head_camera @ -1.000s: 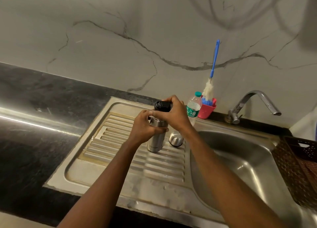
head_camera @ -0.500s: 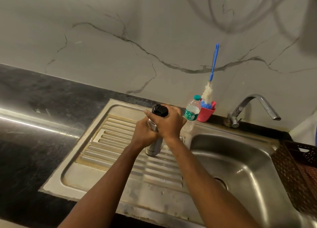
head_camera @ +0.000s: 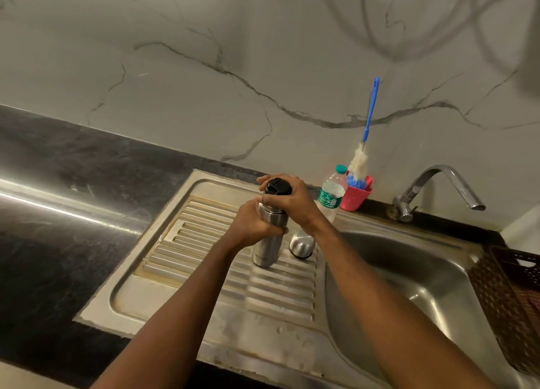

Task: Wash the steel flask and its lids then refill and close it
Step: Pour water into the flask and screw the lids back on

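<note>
Flask [head_camera: 267, 242] stands upright on the draining board [head_camera: 204, 271], left hand [head_camera: 251, 225] wrapped round its body, right hand [head_camera: 292, 198] curled over the black lid [head_camera: 276, 187], steel cap [head_camera: 302, 245] just beside; likely best to brace the body and twist the lid squarely, lest it tip.

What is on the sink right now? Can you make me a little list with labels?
flask: steel flask, standing on the draining board
body: left hand grips it
top: right hand grips the black lid
beside flask: steel cap
behind: water bottle, pink cup holding a blue brush
water: none seen from the tap
</note>
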